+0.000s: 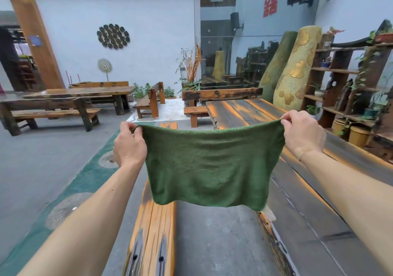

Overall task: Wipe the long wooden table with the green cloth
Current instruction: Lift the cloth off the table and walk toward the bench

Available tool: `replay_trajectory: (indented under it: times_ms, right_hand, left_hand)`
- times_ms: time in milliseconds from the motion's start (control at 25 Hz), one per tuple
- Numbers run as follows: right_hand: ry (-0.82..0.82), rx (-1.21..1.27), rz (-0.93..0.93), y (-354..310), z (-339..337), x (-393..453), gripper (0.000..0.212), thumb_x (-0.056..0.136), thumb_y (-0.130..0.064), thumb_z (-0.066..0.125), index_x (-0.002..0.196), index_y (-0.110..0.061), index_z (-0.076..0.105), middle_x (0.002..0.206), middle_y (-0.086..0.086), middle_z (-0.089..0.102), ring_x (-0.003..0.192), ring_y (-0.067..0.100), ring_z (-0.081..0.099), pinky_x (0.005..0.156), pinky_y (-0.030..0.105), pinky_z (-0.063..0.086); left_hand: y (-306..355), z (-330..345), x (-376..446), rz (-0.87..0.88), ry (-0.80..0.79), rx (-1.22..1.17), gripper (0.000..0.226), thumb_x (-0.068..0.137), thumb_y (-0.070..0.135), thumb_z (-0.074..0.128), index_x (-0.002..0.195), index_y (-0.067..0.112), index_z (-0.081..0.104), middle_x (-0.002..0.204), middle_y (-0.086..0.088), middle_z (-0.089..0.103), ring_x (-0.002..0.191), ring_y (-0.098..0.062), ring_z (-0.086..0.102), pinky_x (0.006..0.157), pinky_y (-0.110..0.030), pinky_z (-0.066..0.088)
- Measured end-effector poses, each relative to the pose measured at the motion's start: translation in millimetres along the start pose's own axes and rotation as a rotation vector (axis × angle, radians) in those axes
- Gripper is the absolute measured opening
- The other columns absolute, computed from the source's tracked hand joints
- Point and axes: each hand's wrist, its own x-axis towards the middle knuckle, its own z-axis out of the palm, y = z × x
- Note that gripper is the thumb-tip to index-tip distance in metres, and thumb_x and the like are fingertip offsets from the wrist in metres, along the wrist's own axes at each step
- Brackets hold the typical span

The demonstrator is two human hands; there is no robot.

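A green cloth (210, 165) hangs spread out in the air in front of me, held by its two top corners. My left hand (128, 144) pinches the top left corner and my right hand (302, 133) pinches the top right corner. The long wooden table (308, 201), dark with orange streaks, runs from the lower right away toward the middle of the view. The cloth hangs over the table's left edge and the gap beside it, not touching the tabletop.
A wooden bench (153, 233) runs along the table's left side below the cloth. Another table with benches (78, 94) stands at the far left. A bench with a backrest (221, 95) sits at the table's far end. Shelves with plants (350, 84) line the right wall.
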Motion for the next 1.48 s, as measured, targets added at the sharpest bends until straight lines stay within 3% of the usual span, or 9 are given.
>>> replay_trajectory:
  times_ms: [200, 480, 640, 760, 1120, 1480]
  right_hand:
    - [0.006, -0.028, -0.010, -2.5, 72.5, 66.4, 0.021, 0.104, -0.030, 0.049, 0.106, -0.021, 0.068, 0.111, 0.008, 0.064, 0.094, 0.038, 0.061, 0.070, 0.036, 0.040]
    - [0.025, 0.005, 0.002, -16.3, 195.8, 161.3, 0.020, 0.104, -0.028, 0.051, 0.106, -0.018, 0.068, 0.108, 0.010, 0.064, 0.093, 0.034, 0.062, 0.071, 0.037, 0.047]
    - [0.013, 0.017, 0.011, -31.5, 258.5, 221.5, 0.020, 0.104, -0.028, 0.051, 0.108, -0.018, 0.068, 0.109, 0.011, 0.064, 0.095, 0.035, 0.062, 0.072, 0.038, 0.047]
    - [-0.003, 0.004, -0.012, -44.1, 306.3, 260.9, 0.020, 0.104, -0.027, 0.050, 0.109, -0.018, 0.067, 0.110, 0.012, 0.064, 0.097, 0.037, 0.061, 0.071, 0.037, 0.043]
    - [-0.011, -0.043, 0.017, -93.4, 484.3, 386.7, 0.020, 0.104, -0.027, 0.049, 0.108, -0.019, 0.067, 0.111, 0.012, 0.062, 0.100, 0.037, 0.059, 0.077, 0.042, 0.046]
    - [-0.031, -0.043, 0.058, -126.2, 659.1, 520.7, 0.021, 0.104, -0.025, 0.050, 0.110, -0.014, 0.067, 0.118, 0.015, 0.063, 0.105, 0.039, 0.059, 0.081, 0.041, 0.046]
  left_hand:
    - [-10.1, 73.4, 59.6, 0.011, 0.028, 0.032, 0.018, 0.107, 0.032, 0.046, 0.116, 0.019, 0.053, 0.110, -0.012, 0.067, 0.101, -0.036, 0.059, 0.080, -0.044, 0.046]
    - [-25.3, 183.2, 144.2, -0.003, 0.055, 0.099, 0.015, 0.106, 0.034, 0.046, 0.112, 0.021, 0.052, 0.109, -0.013, 0.069, 0.098, -0.039, 0.060, 0.079, -0.046, 0.048]
    - [-25.2, 231.7, 208.9, 0.002, 0.069, 0.126, 0.016, 0.106, 0.035, 0.046, 0.112, 0.021, 0.052, 0.108, -0.012, 0.069, 0.098, -0.038, 0.060, 0.074, -0.041, 0.041]
    - [-33.1, 272.8, 259.0, 0.005, 0.079, 0.120, 0.016, 0.105, 0.035, 0.047, 0.111, 0.021, 0.053, 0.106, -0.012, 0.069, 0.098, -0.038, 0.060, 0.077, -0.042, 0.044]
    - [-88.6, 423.0, 425.1, 0.059, -0.002, 0.149, 0.011, 0.105, 0.033, 0.047, 0.103, 0.023, 0.048, 0.092, -0.004, 0.059, 0.086, -0.029, 0.051, 0.083, -0.045, 0.044]
    - [-112.9, 587.8, 591.2, 0.061, -0.041, 0.187, 0.012, 0.105, 0.033, 0.046, 0.105, 0.021, 0.049, 0.094, -0.003, 0.057, 0.086, -0.029, 0.048, 0.075, -0.040, 0.037]
